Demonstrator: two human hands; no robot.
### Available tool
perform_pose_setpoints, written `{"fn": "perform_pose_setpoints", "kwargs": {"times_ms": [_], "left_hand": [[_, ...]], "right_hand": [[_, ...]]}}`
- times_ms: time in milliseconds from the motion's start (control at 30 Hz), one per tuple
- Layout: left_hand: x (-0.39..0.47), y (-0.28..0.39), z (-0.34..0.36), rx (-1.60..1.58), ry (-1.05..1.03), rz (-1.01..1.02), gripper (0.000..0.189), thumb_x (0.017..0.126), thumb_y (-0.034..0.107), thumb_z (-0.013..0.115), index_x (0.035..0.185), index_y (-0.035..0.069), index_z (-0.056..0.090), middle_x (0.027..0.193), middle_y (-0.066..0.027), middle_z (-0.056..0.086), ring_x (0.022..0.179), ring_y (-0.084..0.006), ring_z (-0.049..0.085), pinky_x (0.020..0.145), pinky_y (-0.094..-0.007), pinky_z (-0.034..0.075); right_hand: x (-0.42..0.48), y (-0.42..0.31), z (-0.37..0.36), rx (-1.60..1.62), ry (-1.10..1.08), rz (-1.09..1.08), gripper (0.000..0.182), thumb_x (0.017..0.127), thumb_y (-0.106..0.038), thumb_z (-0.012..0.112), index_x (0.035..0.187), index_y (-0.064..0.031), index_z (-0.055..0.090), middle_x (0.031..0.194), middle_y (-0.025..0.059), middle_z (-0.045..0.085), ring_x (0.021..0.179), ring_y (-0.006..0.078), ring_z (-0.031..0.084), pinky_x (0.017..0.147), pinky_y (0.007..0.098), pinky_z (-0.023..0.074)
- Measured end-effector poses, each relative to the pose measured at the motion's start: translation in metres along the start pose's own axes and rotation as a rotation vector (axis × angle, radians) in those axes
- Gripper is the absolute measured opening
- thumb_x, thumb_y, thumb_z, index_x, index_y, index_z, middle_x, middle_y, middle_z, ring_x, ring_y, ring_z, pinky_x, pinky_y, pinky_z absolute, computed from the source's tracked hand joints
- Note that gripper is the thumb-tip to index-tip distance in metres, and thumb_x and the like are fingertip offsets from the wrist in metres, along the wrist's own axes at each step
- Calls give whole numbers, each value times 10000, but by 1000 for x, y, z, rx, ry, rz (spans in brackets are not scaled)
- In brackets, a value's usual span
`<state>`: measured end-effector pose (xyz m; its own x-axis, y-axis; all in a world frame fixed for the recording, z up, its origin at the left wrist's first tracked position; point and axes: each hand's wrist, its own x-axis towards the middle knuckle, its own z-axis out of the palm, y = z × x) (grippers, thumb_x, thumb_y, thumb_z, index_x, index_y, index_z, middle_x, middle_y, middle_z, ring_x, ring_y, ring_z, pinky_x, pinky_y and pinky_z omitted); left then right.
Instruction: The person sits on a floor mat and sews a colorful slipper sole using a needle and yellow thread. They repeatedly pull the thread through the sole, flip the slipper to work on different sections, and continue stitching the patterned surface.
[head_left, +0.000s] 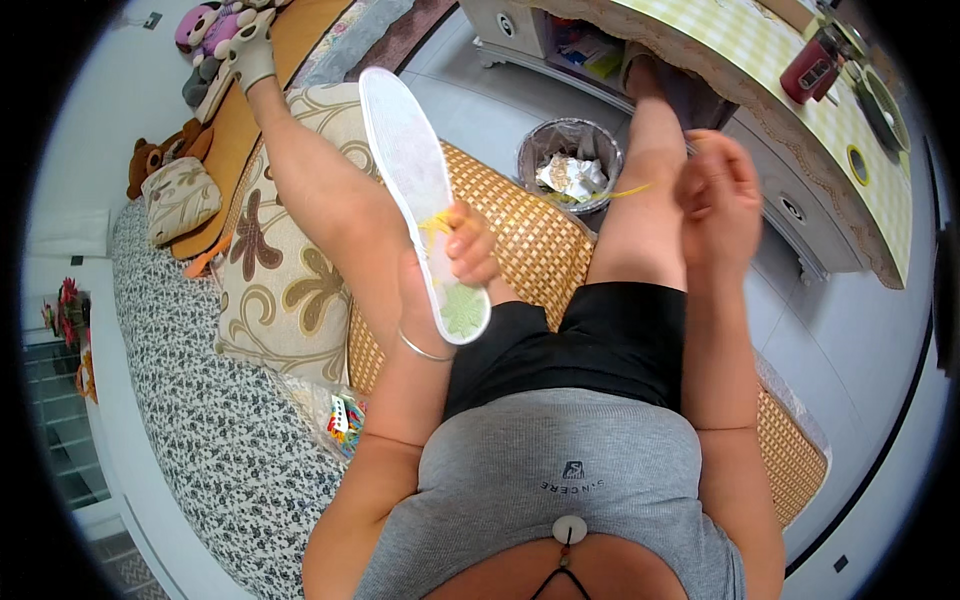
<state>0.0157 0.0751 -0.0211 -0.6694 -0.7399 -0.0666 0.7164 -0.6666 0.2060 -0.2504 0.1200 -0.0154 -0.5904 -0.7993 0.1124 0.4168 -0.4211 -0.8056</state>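
Note:
My left hand (469, 244) grips a white insole (409, 142) near its heel end, fingers over the near edge. A green leaf-like stitched pattern (463, 311) covers the heel, and yellow stitches (435, 221) lie by the fingers. My right hand (720, 191) is raised at the right above my leg, its fingers curled and blurred by motion. A strand of yellow thread (634, 191) stretches through the air towards it. Something thin and greyish shows at its fingertips; whether it is a needle, and where the thread ends, is too blurred to tell.
Beyond my lap stands a lined waste bin (571, 161) with crumpled paper. A cabinet (750, 157) with a checked tablecloth (727, 37) is at the right. Under me lies a woven mat (517, 217), beside a patterned cushion (281, 300) and a bag of colourful thread (349, 424).

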Motion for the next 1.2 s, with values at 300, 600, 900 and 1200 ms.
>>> {"fn": "perform_pose_setpoints", "kwargs": {"times_ms": [300,600,900,1200], "left_hand": [[1,-31,-26,-222,-74,-233,368,918,391,395,897,37,492,656,-31,453,511,-132,437,447,-251,367],[-4,-34,-14,-24,86,-196,412,912,431,387,849,37,491,642,-29,466,503,-133,480,438,-248,399],[-7,-36,5,-79,166,-164,374,924,389,396,882,31,496,638,-34,458,505,-145,479,441,-245,388],[-6,-35,18,668,324,230,72,902,47,536,886,-23,533,881,-127,642,720,-133,625,689,-255,530]], "right_hand": [[-60,26,73,-673,-550,-495,88,758,-24,623,844,-41,624,719,102,611,640,271,613,580,335,484],[-65,20,75,-669,-584,-434,101,766,42,617,854,-9,619,689,101,593,593,229,601,542,300,471],[-67,23,75,-653,-548,-372,82,758,8,623,833,-25,627,703,98,601,616,244,605,563,315,478],[-53,41,47,-124,-521,372,161,845,-32,584,988,25,631,842,31,647,773,122,603,691,262,480]]}}
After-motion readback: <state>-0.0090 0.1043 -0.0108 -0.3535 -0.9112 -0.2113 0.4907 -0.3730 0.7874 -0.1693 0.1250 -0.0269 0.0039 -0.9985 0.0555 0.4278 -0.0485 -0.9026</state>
